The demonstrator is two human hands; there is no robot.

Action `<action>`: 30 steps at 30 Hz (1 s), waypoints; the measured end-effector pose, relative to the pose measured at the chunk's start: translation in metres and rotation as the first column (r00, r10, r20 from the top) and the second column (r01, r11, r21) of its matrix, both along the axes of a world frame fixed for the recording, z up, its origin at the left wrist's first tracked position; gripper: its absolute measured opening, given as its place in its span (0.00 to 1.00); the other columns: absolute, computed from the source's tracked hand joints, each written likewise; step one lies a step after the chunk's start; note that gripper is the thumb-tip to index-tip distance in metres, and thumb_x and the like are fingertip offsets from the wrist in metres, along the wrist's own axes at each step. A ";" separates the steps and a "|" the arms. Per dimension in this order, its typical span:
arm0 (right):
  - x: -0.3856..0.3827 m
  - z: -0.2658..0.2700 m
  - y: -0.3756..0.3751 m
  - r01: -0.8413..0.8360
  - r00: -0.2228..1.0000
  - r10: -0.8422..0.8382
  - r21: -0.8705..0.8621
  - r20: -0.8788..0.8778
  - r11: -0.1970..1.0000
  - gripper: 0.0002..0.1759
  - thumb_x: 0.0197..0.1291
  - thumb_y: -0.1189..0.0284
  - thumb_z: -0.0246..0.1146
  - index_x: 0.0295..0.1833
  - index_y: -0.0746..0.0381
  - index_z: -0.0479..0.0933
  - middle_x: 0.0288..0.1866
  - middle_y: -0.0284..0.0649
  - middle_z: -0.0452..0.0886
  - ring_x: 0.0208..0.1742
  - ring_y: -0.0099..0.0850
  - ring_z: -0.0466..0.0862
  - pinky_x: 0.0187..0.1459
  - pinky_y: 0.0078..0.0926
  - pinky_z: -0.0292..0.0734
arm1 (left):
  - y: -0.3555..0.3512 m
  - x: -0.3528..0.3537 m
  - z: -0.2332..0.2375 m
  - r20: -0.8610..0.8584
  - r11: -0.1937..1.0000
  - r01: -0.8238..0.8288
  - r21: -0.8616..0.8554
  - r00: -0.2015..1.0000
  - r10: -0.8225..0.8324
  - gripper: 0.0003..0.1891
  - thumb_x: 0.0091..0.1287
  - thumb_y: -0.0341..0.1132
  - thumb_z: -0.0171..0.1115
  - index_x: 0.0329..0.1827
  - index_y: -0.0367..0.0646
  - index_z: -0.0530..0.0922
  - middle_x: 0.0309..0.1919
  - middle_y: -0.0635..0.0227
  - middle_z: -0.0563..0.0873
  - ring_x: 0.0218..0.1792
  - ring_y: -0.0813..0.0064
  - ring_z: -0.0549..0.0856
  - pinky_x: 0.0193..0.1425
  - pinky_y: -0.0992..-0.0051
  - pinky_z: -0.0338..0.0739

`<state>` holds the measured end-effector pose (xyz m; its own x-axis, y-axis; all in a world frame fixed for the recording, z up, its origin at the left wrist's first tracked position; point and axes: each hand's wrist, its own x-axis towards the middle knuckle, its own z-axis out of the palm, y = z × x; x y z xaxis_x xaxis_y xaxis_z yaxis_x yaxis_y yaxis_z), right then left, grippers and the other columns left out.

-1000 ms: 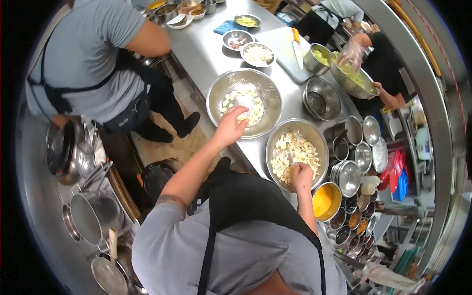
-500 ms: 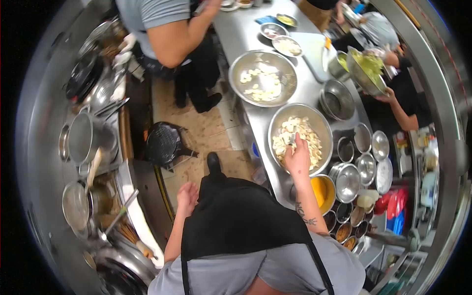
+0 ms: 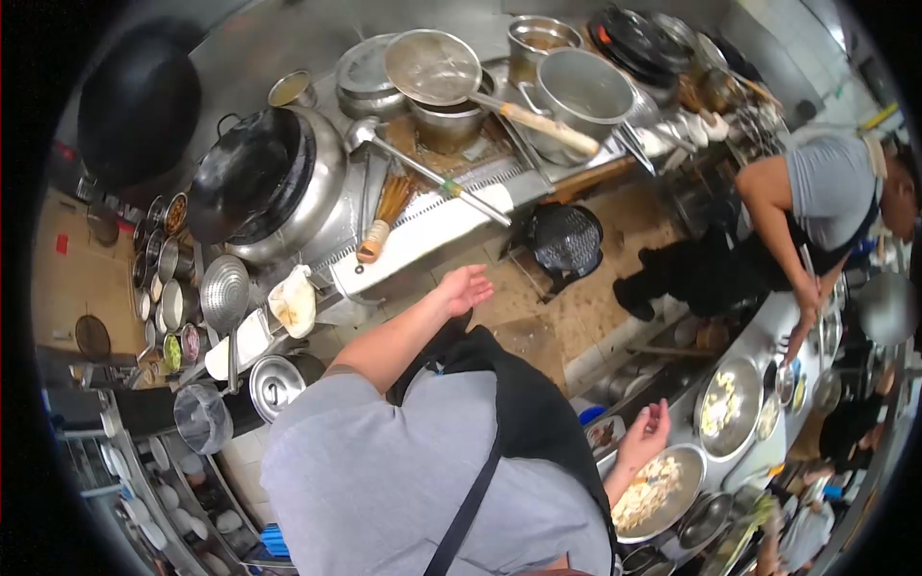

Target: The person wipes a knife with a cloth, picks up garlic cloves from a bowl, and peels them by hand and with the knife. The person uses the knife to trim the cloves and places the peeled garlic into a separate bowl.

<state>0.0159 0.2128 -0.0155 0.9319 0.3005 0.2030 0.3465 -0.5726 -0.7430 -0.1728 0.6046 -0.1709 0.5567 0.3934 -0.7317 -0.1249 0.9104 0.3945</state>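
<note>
My left hand (image 3: 466, 289) is stretched out over the floor, palm partly up, fingers apart and holding nothing. My right hand (image 3: 645, 438) hovers at the near-left rim of a large metal bowl (image 3: 693, 472), its fingers loosely bent and apart, with nothing visible in them. Pale sliced pieces (image 3: 650, 494), perhaps mushrooms, lie in that bowl. Just beyond it stands a perforated metal colander (image 3: 709, 437) with pale yellowish pieces in the bottom.
A stove side carries a wok (image 3: 240, 173), a wooden-handled strainer (image 3: 432, 67), a ladle (image 3: 437, 173), a bamboo brush (image 3: 386, 213) and a deep pot (image 3: 584, 91). A black stool-like object (image 3: 564, 240) stands on the floor. A co-worker (image 3: 826, 202) leans over the counter at right.
My view has swung left toward the stove. My right hand has lifted out of the pale pieces to the bowl's rim. My left hand has reached forward, away from my side.
</note>
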 end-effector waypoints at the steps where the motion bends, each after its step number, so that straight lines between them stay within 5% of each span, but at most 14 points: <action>1: 0.002 -0.007 0.014 -0.064 0.995 0.068 0.056 -0.070 0.996 0.22 0.63 0.75 0.61 0.63 0.65 0.73 0.47 0.41 0.80 0.39 0.27 0.78 0.39 0.23 0.74 | 0.015 0.002 0.005 0.024 1.000 0.017 0.007 1.000 -0.017 0.33 0.70 0.39 0.60 0.73 0.39 0.56 0.72 0.46 0.58 0.70 0.50 0.66 0.67 0.56 0.72; 2: 0.003 -0.017 0.028 -0.137 0.986 0.144 0.083 -0.087 0.987 0.21 0.63 0.75 0.61 0.62 0.66 0.74 0.45 0.40 0.80 0.38 0.26 0.79 0.38 0.22 0.74 | 0.028 0.013 0.010 -0.040 0.998 0.055 0.013 0.998 -0.054 0.43 0.65 0.43 0.67 0.76 0.39 0.50 0.72 0.45 0.57 0.71 0.50 0.64 0.69 0.55 0.70; 6: -0.017 -0.006 0.104 -0.398 0.908 0.399 0.035 -0.127 0.917 0.18 0.64 0.76 0.61 0.59 0.66 0.76 0.42 0.39 0.80 0.36 0.25 0.80 0.35 0.21 0.76 | 0.081 0.073 -0.020 -0.124 0.995 0.057 -0.079 0.990 -0.067 0.44 0.60 0.51 0.71 0.75 0.45 0.58 0.72 0.49 0.60 0.70 0.52 0.65 0.69 0.52 0.67; 10: -0.039 0.016 0.155 -0.504 0.827 0.499 0.051 -0.257 0.862 0.17 0.63 0.76 0.61 0.56 0.69 0.77 0.42 0.41 0.81 0.35 0.25 0.80 0.35 0.20 0.76 | 0.109 0.119 -0.055 0.052 0.964 -0.253 -0.078 0.965 0.257 0.41 0.60 0.53 0.70 0.72 0.44 0.62 0.70 0.54 0.65 0.69 0.55 0.68 0.68 0.53 0.67; 13: -0.047 0.021 0.170 -0.533 0.806 0.506 -0.005 -0.308 0.846 0.16 0.64 0.76 0.61 0.56 0.69 0.77 0.41 0.41 0.82 0.34 0.25 0.81 0.35 0.21 0.77 | 0.127 0.120 -0.055 -0.015 0.956 -0.283 -0.076 0.959 0.283 0.46 0.59 0.57 0.69 0.74 0.45 0.58 0.70 0.54 0.66 0.68 0.53 0.69 0.69 0.50 0.66; 18: -0.047 -0.002 0.159 -0.554 0.794 0.532 0.009 -0.294 0.833 0.15 0.63 0.75 0.62 0.54 0.68 0.78 0.41 0.44 0.83 0.37 0.31 0.85 0.37 0.26 0.79 | 0.147 0.133 -0.066 -0.102 0.991 -0.069 -0.116 0.993 0.057 0.52 0.56 0.64 0.67 0.75 0.43 0.55 0.68 0.47 0.66 0.66 0.45 0.70 0.67 0.45 0.66; 19: -0.048 0.007 0.162 -0.581 0.791 0.551 -0.045 -0.267 0.812 0.15 0.62 0.75 0.62 0.54 0.67 0.78 0.41 0.45 0.82 0.37 0.33 0.84 0.38 0.26 0.79 | 0.151 0.143 -0.077 -0.137 0.994 -0.057 -0.098 0.990 0.043 0.45 0.62 0.64 0.58 0.74 0.44 0.57 0.70 0.46 0.65 0.66 0.43 0.70 0.66 0.43 0.66; 22: -0.053 0.030 0.171 -0.584 0.796 0.542 -0.105 -0.271 0.805 0.16 0.62 0.73 0.62 0.55 0.64 0.78 0.41 0.46 0.81 0.38 0.38 0.84 0.40 0.29 0.79 | 0.162 0.156 -0.118 -0.111 0.969 -0.234 -0.079 0.968 0.225 0.31 0.69 0.51 0.57 0.70 0.45 0.61 0.63 0.50 0.72 0.60 0.45 0.74 0.67 0.40 0.60; 24: -0.057 0.035 0.172 -0.587 0.793 0.543 -0.109 -0.278 0.802 0.16 0.63 0.71 0.61 0.56 0.63 0.78 0.41 0.47 0.81 0.40 0.42 0.84 0.42 0.33 0.79 | 0.170 0.160 -0.132 -0.226 0.964 -0.268 -0.005 0.939 0.260 0.24 0.69 0.44 0.58 0.64 0.44 0.67 0.54 0.52 0.77 0.52 0.48 0.79 0.55 0.38 0.71; 25: -0.060 0.035 0.170 -0.587 0.794 0.545 -0.112 -0.269 0.802 0.17 0.64 0.70 0.60 0.56 0.63 0.78 0.42 0.47 0.81 0.42 0.44 0.83 0.44 0.35 0.79 | 0.168 0.163 -0.129 -0.077 0.899 -0.435 -0.054 0.899 0.431 0.22 0.69 0.44 0.60 0.59 0.41 0.69 0.49 0.53 0.78 0.45 0.48 0.80 0.47 0.42 0.76; 26: -0.064 0.033 0.166 -0.571 0.808 0.531 -0.112 -0.256 0.814 0.17 0.64 0.69 0.59 0.57 0.63 0.77 0.43 0.48 0.81 0.43 0.46 0.83 0.45 0.38 0.78 | 0.168 0.156 -0.122 -0.253 0.954 -0.268 0.136 0.921 0.295 0.18 0.67 0.40 0.59 0.54 0.38 0.71 0.47 0.52 0.79 0.42 0.49 0.81 0.45 0.45 0.78; 27: -0.067 0.029 0.159 -0.558 0.817 0.520 -0.114 -0.251 0.822 0.17 0.64 0.68 0.58 0.57 0.63 0.77 0.44 0.48 0.81 0.44 0.47 0.82 0.46 0.40 0.78 | 0.193 0.166 -0.163 -0.178 0.946 -0.324 0.011 0.930 0.321 0.15 0.64 0.34 0.55 0.50 0.36 0.73 0.45 0.53 0.79 0.41 0.51 0.82 0.43 0.47 0.79; 29: -0.070 0.016 0.143 -0.534 0.834 0.496 -0.125 -0.242 0.836 0.18 0.65 0.67 0.57 0.57 0.63 0.77 0.45 0.49 0.81 0.47 0.50 0.81 0.48 0.43 0.77 | 0.183 0.166 -0.129 -0.083 0.991 -0.114 0.075 0.989 0.120 0.15 0.59 0.33 0.53 0.48 0.40 0.74 0.45 0.58 0.80 0.41 0.57 0.81 0.41 0.54 0.79; 30: -0.072 0.014 0.137 -0.475 0.866 0.443 -0.106 -0.234 0.873 0.18 0.65 0.67 0.57 0.57 0.63 0.77 0.46 0.49 0.81 0.48 0.50 0.81 0.49 0.44 0.77 | 0.181 0.173 -0.107 -0.361 0.995 -0.045 0.087 0.929 0.074 0.16 0.60 0.35 0.55 0.50 0.43 0.74 0.47 0.59 0.79 0.42 0.60 0.80 0.42 0.59 0.79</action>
<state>-0.0566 0.3497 -0.0018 0.6959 0.7162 -0.0536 0.4553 -0.4977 -0.7382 0.0007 0.7856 -0.2777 0.2319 0.4796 -0.8463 -0.0127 0.8714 0.4903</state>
